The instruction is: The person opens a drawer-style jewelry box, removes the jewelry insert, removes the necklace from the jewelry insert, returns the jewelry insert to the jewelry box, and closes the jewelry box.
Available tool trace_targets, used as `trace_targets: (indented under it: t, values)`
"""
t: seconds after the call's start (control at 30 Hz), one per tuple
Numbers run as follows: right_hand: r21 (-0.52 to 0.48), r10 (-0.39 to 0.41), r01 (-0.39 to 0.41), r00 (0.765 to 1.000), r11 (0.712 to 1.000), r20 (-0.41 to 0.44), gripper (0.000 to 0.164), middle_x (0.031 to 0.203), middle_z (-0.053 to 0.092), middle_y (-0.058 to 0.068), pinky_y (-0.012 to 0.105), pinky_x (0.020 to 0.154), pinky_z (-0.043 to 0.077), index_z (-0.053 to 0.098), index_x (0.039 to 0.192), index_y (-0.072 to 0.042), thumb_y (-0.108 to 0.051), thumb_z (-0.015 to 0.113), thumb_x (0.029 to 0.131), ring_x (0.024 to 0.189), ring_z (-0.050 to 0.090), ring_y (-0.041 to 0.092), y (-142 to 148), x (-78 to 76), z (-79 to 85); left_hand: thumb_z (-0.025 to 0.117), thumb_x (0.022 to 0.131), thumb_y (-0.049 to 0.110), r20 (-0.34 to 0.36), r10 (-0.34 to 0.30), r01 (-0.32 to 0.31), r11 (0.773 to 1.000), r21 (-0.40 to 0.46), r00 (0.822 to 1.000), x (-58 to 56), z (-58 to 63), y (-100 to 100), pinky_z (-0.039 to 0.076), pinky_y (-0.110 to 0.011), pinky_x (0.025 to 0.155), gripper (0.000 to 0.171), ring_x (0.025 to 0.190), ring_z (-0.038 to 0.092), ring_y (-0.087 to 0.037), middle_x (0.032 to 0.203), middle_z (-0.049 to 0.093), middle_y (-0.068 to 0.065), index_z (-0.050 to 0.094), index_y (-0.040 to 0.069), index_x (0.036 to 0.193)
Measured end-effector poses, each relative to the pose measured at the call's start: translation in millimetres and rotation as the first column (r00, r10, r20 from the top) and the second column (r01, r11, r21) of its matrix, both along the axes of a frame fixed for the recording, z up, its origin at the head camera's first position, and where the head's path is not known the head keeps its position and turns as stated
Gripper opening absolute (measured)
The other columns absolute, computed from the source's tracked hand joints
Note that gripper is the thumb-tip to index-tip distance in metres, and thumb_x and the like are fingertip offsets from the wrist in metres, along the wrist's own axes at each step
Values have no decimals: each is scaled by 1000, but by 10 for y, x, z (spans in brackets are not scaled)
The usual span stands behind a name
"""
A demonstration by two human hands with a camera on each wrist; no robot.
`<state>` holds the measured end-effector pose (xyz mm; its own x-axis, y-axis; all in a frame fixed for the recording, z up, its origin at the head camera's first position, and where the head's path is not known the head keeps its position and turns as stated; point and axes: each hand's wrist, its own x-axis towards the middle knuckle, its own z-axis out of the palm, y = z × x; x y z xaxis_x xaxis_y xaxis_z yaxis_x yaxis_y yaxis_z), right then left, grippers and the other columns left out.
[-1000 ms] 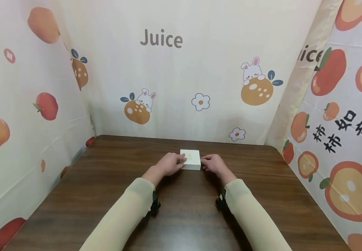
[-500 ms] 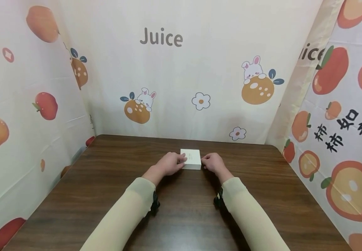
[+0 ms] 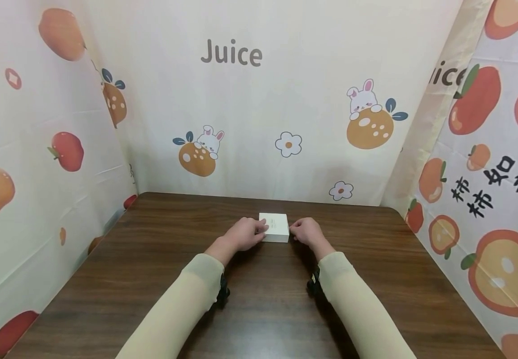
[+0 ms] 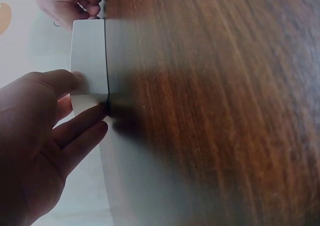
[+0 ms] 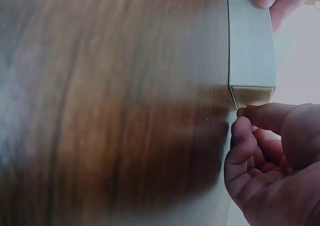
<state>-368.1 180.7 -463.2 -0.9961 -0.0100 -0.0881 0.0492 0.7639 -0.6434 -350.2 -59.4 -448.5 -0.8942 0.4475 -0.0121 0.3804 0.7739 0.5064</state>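
A small flat white box [image 3: 276,225] with faint print on its top lies near the back of the table. My left hand [image 3: 244,233] holds its left end, thumb on the near side and fingers over the top. In the left wrist view the thumb presses the box's side face [image 4: 90,53]. My right hand [image 3: 307,232] is at the opposite end with curled fingers. Seen from the right wrist, its thumb and forefinger [image 5: 242,126] pinch together at the edge of the shaded end panel [image 5: 252,95]. Whatever lies between those fingertips is hidden.
The dark wood-grain table [image 3: 267,309] extends around the box to its rounded back corners. Behind it and at both sides hang pale curtains [image 3: 250,109] printed with fruit, rabbits and lettering. Black wrist cameras [image 3: 313,285] sit under the cuffs.
The right hand's fingers have curled in slightly more at the box's end, and its forearm has shifted a little. The left hand and the box stay nearly in place.
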Motion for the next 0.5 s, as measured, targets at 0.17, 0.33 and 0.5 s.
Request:
trace_targets:
  t: [0.17,0.33,0.5]
  values:
    - [19,5,-5,1000,1000,-3,23,77,74,5,26,66,48,83,103,-1,-17,67,106,76,65,20,13,12,19,68,111,24,-15,-7,6,1000,-18,1000,-12,-16,-2,48,-46,125,42,152,58,-26,165,56,-7,67,14,151]
    - [28,10,-10,1000,1000,-13,23,77,75,5,27,68,49,83,104,-1,-17,66,105,75,66,19,25,20,31,68,110,23,-28,-4,4,1000,-21,1000,-5,-21,1,49,-45,124,40,151,59,-25,164,57,-7,68,13,150]
    - [28,11,-10,1000,1000,-16,24,77,75,5,26,67,48,83,104,0,-17,67,106,75,66,18,41,28,41,67,111,23,-34,0,-1,1000,-21,999,-5,-22,11,48,-45,125,40,151,59,-24,164,57,-6,69,14,150]
